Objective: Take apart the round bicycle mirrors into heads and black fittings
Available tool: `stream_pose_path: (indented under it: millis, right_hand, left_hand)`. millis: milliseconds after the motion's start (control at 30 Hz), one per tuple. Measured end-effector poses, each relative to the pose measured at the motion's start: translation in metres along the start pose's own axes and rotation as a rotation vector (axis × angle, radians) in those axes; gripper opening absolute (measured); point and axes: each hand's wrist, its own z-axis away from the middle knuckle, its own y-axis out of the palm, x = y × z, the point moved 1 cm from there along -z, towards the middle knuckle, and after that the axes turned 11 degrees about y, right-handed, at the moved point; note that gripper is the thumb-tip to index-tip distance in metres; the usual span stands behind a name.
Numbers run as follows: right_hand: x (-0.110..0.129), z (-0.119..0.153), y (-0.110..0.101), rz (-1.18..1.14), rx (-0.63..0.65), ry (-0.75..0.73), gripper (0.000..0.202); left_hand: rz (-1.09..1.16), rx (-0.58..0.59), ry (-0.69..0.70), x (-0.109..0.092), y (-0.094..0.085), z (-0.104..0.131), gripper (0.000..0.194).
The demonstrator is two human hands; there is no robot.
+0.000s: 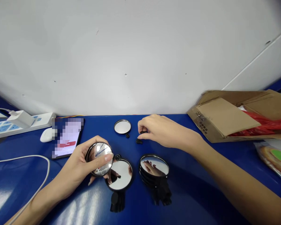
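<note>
My left hand (83,159) is closed on a round black-rimmed mirror (100,150), its thumb lying across the glass. A small black knob-like joint (117,157) shows at that mirror's right edge. Below it, partly overlapped, another round mirror (121,178) lies on the table with a black clamp at its lower end. My right hand (154,129) reaches over the table, finger and thumb pinched around a small dark part, mostly hidden. Just under the fingertips sits a small black piece (139,141). A stack of round mirrors (154,165) with black clamps stands nearer me.
A single round mirror (122,127) lies near the wall. At left are a phone (69,137), a white earbud case (46,135), a power strip (25,123) and a white cable (45,159). An open cardboard box (210,125) and a packaged pastry (271,159) are at right.
</note>
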Motion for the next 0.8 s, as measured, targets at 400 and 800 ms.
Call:
stream_pose_path:
  millis: [400, 800]
  right_hand:
    - [-0.007, -0.022, 0.014, -0.149, 0.11, 0.107, 0.018]
    - [-0.008, -0.019, 0.011, -0.065, 0.128, 0.04, 0.023]
  left_hand:
    - [-0.051, 0.001, 0.003, 0.001, 0.0, 0.0, 0.039]
    - [-0.019, 0.039, -0.039, 0.005, -0.002, -0.001, 0.041]
